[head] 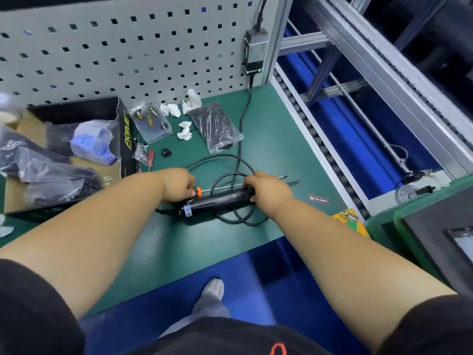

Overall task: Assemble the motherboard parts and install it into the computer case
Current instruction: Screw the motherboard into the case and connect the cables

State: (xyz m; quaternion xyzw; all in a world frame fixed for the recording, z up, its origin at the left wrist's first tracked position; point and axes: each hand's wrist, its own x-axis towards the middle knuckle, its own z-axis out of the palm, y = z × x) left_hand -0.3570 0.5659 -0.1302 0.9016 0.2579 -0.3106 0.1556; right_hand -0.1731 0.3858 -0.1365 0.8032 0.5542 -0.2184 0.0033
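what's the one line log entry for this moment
left hand: grips orange-handled screwdriver | right hand: grips electric screwdriver | site: green mat

Green mat (268,149), black, apparently orange-tipped screwdriver (217,199)

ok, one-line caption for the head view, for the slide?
Both hands, left hand and right hand, grip a corded electric screwdriver lying on the green bench mat.

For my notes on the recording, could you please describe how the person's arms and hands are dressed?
Both forearms are bare from the short black sleeves down. The left hand and right hand wear no gloves, and no watch, wrist strap or rings show from this view. The black sleeves end near the elbows at the lower corners of the picture. The fingers are mostly hidden from the camera.
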